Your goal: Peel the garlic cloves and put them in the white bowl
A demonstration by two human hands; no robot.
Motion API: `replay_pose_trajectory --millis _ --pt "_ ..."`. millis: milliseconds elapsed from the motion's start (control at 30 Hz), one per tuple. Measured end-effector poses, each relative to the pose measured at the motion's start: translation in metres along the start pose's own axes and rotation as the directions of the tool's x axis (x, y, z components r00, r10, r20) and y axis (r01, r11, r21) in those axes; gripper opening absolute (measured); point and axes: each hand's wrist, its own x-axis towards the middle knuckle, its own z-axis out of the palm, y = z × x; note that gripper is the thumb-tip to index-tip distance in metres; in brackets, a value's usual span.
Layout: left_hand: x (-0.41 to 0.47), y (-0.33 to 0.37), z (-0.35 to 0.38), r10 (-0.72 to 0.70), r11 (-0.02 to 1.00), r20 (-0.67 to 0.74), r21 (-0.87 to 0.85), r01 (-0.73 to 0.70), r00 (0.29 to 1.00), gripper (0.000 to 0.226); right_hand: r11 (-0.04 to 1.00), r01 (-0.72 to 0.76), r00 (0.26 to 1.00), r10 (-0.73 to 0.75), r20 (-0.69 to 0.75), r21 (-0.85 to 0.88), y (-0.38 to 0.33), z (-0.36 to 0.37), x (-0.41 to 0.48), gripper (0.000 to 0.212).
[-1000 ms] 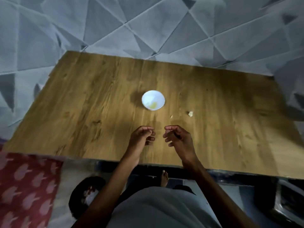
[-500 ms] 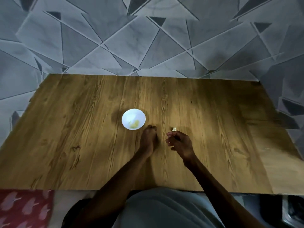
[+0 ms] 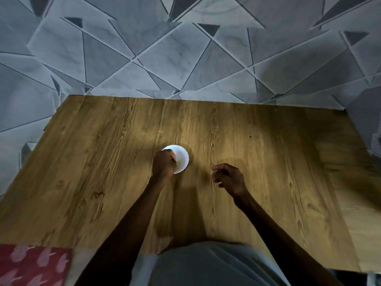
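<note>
Bowl [image 3: 182, 159], round, white, on wood-grain table [image 3: 268, 162]

On the wooden table [image 3: 103, 151], 1 white bowl [image 3: 182, 159] sits near the middle with something yellowish inside. The left hand [image 3: 165, 165] is over the bowl's left rim, fingers curled, hiding that side. The right hand [image 3: 229, 178] is apart to the bowl's right, fingers loosely curled; whether either hand holds anything is unclear.
</note>
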Motion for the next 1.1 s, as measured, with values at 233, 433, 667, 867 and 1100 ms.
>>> replay_pose_trajectory --millis 233,433,667,867,1100 --pt "-0.006 0.011 0.002 0.101 0.985 -0.094 -0.130 -0.113 0.990 0.021 0.986 0.076 0.981 -0.100 -0.165 -0.148 0.028 -0.040 0.017 0.016" --pt "-0.055 0.045 0.039 0.245 0.899 0.148 -0.405 -0.167 0.958 0.013 0.894 0.135 0.978 -0.189 -0.086 -0.428 0.054 -0.053 0.030 0.015" --pt "-0.061 0.066 0.089 0.147 0.927 0.345 -0.375 -0.008 0.927 0.026 0.740 0.291 0.946 -0.317 0.067 -0.607 0.052 -0.029 0.043 0.010" --pt "-0.058 0.079 0.094 0.132 0.941 0.364 -0.339 -0.001 0.922 0.025 0.797 0.275 0.957 -0.281 0.072 -0.538 0.058 -0.033 0.052 0.006" --pt "-0.063 0.071 0.095 0.100 0.802 0.386 -0.577 0.155 0.917 0.017 0.989 0.145 0.986 -0.147 0.073 0.029 0.060 -0.049 0.038 0.020"
